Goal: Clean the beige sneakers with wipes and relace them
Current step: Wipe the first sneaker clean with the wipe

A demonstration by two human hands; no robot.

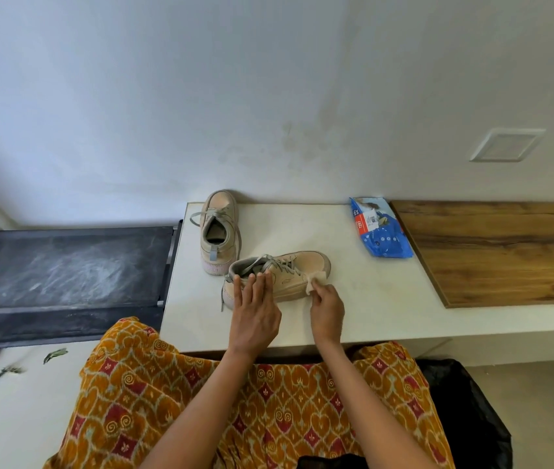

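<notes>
Near sneaker (289, 275) beige, laced, upright; right hand (327, 308) pinches wipe (316, 280).

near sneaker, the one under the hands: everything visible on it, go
The near beige low-top sneaker stands upright on its pale sole on the white tabletop, toe pointing right, heel left. The upper looks like smooth leather; grey laces are threaded, one end trailing off the heel side. The left hand rests flat-fingered on its collar; the right hand pinches a small white wipe against the side near the toe.
</notes>
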